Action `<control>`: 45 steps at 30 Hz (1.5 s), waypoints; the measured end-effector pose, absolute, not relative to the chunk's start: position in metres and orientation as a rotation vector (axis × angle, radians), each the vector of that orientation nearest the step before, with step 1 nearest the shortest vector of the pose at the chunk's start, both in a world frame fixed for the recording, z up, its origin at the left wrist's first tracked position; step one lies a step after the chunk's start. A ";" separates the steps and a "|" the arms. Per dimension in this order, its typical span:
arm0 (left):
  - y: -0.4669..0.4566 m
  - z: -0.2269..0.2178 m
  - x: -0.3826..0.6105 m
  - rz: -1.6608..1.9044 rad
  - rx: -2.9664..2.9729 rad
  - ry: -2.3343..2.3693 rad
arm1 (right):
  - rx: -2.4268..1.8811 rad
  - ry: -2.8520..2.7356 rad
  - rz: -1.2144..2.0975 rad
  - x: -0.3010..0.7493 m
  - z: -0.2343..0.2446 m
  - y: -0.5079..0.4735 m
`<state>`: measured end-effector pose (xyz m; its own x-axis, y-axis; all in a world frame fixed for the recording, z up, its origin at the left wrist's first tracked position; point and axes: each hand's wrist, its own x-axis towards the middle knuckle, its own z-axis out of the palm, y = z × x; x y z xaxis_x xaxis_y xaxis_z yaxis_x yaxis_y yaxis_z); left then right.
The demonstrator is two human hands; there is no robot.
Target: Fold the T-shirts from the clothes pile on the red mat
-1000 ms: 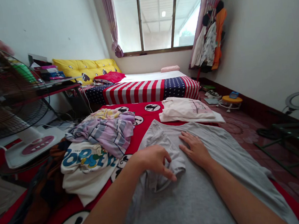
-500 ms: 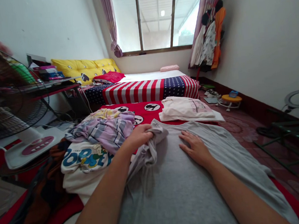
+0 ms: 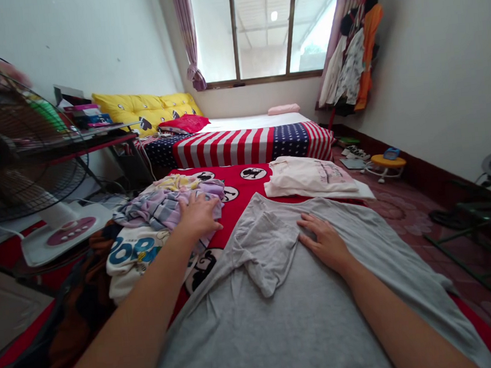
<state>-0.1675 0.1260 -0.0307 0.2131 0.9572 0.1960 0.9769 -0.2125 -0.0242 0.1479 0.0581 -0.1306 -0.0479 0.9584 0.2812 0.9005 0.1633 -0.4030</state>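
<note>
A grey T-shirt (image 3: 309,321) lies spread over the red patterned cloth (image 3: 246,192), its left sleeve (image 3: 268,248) folded inward onto the body. My right hand (image 3: 322,240) rests flat on the shirt near the neckline, fingers apart. Over by the clothes at the left, my left hand (image 3: 199,215) is open, its fingers spread at the purple plaid garment (image 3: 157,209); whether it touches the fabric I cannot tell. Below that garment is a white shirt with blue lettering (image 3: 127,260). Light-coloured folded clothes (image 3: 313,177) lie beyond the grey shirt.
A fan (image 3: 22,140) stands at the left, beside dark clothing (image 3: 80,313). Farther back is a bed with a stars-and-stripes cover (image 3: 225,147). On the right floor are a small orange-topped stool (image 3: 387,161) and a dark green metal frame (image 3: 469,239).
My left hand has let go of the grey sleeve, which now lies folded inward, and has moved left to the piled clothes. My right hand stays on the shirt.
</note>
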 end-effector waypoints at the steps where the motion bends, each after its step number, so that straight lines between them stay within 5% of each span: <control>1: 0.128 -0.031 -0.176 -0.101 -2.308 -1.839 | -1.758 -1.966 0.160 0.148 -0.130 0.058; 6: 0.128 -0.017 -0.199 -0.039 -2.371 -1.527 | -1.740 -1.959 0.154 0.147 -0.130 0.058; 15: 0.153 0.095 -0.266 -0.527 -1.946 -1.506 | -1.729 -1.957 0.141 0.148 -0.132 0.059; 24: 0.179 -0.029 -0.279 -0.232 -2.268 -1.808 | -1.742 -1.960 0.140 0.147 -0.130 0.059; 28: 0.178 -0.019 -0.277 -0.198 -2.313 -1.816 | -1.755 -1.954 0.151 0.146 -0.129 0.059; 34: 0.102 -0.011 -0.214 -0.833 -2.474 -1.350 | -1.744 -1.953 0.151 0.146 -0.130 0.059; 40: 0.030 -0.073 -0.135 -0.402 -3.065 -0.892 | -1.750 -1.950 0.144 0.146 -0.131 0.059; 45: 0.028 -0.090 -0.104 -0.356 -3.020 -0.987 | -1.741 -1.957 0.149 0.147 -0.129 0.059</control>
